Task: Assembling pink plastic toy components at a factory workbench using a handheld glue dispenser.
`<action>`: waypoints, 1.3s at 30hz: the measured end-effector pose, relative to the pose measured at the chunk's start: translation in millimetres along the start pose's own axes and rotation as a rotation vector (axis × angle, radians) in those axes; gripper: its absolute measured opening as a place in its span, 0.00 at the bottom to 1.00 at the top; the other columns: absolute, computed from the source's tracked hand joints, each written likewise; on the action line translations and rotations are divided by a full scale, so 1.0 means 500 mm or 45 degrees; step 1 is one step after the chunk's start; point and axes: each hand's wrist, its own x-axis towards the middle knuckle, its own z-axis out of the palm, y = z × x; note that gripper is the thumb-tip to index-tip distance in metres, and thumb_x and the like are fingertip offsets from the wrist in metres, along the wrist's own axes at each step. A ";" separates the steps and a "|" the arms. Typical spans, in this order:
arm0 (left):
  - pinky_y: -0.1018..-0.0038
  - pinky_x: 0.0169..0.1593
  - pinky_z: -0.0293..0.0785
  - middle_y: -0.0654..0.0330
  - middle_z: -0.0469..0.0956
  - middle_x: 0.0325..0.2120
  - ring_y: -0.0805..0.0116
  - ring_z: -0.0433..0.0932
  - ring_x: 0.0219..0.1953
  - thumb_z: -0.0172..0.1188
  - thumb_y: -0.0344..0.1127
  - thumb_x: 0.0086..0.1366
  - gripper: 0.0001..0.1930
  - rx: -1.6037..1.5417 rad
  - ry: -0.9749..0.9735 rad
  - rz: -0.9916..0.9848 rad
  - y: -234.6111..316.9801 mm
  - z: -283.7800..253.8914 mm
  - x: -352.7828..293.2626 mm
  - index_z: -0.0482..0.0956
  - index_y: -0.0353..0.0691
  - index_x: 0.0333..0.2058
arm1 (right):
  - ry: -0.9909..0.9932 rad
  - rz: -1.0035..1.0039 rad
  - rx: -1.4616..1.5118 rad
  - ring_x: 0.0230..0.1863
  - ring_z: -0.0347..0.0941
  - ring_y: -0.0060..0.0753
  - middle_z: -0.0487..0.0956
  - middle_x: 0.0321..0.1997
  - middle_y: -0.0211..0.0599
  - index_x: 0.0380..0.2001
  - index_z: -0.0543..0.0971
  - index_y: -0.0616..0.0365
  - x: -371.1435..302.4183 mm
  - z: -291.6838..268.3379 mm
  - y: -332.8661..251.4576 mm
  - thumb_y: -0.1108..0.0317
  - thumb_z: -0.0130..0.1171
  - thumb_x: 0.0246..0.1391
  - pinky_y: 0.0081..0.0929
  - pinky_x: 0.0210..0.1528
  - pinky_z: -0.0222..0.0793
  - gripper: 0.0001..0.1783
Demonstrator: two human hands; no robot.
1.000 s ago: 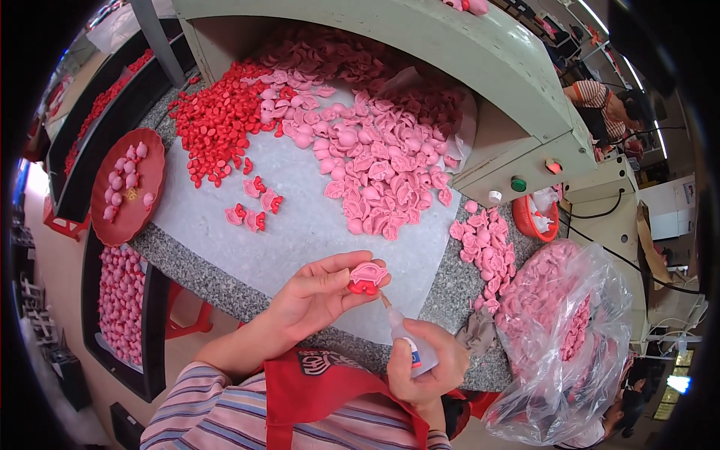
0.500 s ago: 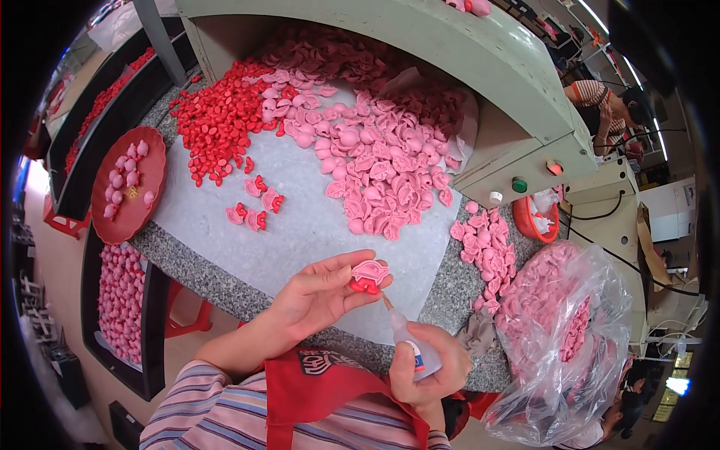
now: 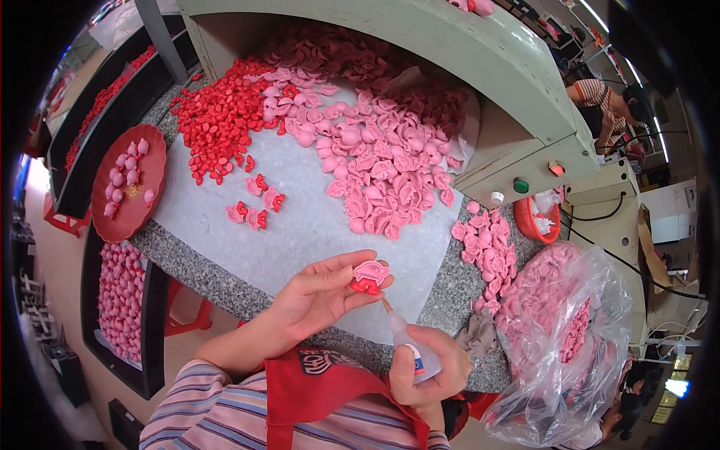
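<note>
Between its fingertips, my left hand (image 3: 319,291) holds a small pink shell-shaped plastic part (image 3: 370,273) with a red part (image 3: 365,286) against its lower edge. My right hand (image 3: 435,364) is wrapped round a translucent glue bottle (image 3: 417,351), whose narrow tip points up just below the red part, apart from it. Beyond my hands, several joined pink-and-red pieces (image 3: 257,219) lie on the white sheet (image 3: 292,210). A heap of red parts (image 3: 217,124) and a larger heap of pink shells (image 3: 382,165) cover its far side.
A pale green metal housing (image 3: 420,37) arches over the heaps. On the left are a red dish (image 3: 156,176) with pink pieces and a black tray (image 3: 154,322) of finished-looking pieces. To the right stand loose pink shells (image 3: 491,255), a red basket (image 3: 527,221) and a clear plastic bag (image 3: 600,300).
Almost nothing differs. The glue bottle's tip has shifted very slightly, while the left hand keeps its hold on the pink and red parts.
</note>
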 end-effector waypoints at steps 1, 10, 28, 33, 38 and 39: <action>0.60 0.56 0.61 0.48 0.65 0.49 0.52 0.64 0.53 0.51 0.30 0.58 0.21 0.001 0.002 0.000 0.000 0.000 0.000 0.62 0.33 0.51 | -0.015 -0.004 0.031 0.21 0.74 0.36 0.77 0.23 0.44 0.27 0.74 0.66 0.000 0.000 0.000 0.69 0.58 0.38 0.25 0.25 0.69 0.12; 0.61 0.57 0.60 0.47 0.65 0.50 0.52 0.64 0.53 0.51 0.30 0.59 0.21 0.036 -0.007 0.010 0.000 0.000 -0.003 0.63 0.33 0.51 | 0.015 -0.196 0.065 0.13 0.70 0.32 0.76 0.20 0.39 0.29 0.74 0.64 0.007 0.015 0.013 0.75 0.59 0.31 0.21 0.16 0.65 0.14; 0.62 0.56 0.62 0.50 0.67 0.49 0.54 0.66 0.52 0.51 0.30 0.59 0.19 0.075 0.010 0.001 -0.003 0.001 -0.006 0.66 0.34 0.50 | 0.008 -0.202 0.098 0.12 0.69 0.31 0.76 0.19 0.37 0.28 0.75 0.64 0.013 0.022 0.005 0.75 0.58 0.32 0.21 0.15 0.64 0.13; 0.64 0.56 0.62 0.50 0.68 0.48 0.56 0.67 0.52 0.51 0.29 0.59 0.19 0.058 -0.010 -0.010 -0.003 0.003 -0.007 0.66 0.33 0.49 | 0.004 -0.210 0.077 0.12 0.68 0.31 0.75 0.18 0.36 0.28 0.74 0.63 0.012 0.023 0.008 0.74 0.58 0.32 0.21 0.15 0.64 0.13; 0.63 0.56 0.62 0.49 0.67 0.48 0.54 0.66 0.52 0.51 0.30 0.58 0.19 0.078 -0.006 -0.004 -0.005 0.000 -0.008 0.66 0.33 0.49 | 0.023 -0.236 0.074 0.12 0.68 0.31 0.75 0.19 0.36 0.29 0.74 0.63 0.010 0.024 0.007 0.74 0.58 0.32 0.21 0.15 0.64 0.14; 0.63 0.56 0.62 0.49 0.67 0.48 0.54 0.66 0.52 0.51 0.30 0.58 0.19 0.081 -0.001 -0.001 -0.004 -0.001 -0.008 0.66 0.33 0.49 | -0.025 -0.164 0.058 0.16 0.71 0.34 0.76 0.21 0.39 0.28 0.74 0.65 0.006 0.020 0.002 0.72 0.58 0.34 0.23 0.20 0.67 0.13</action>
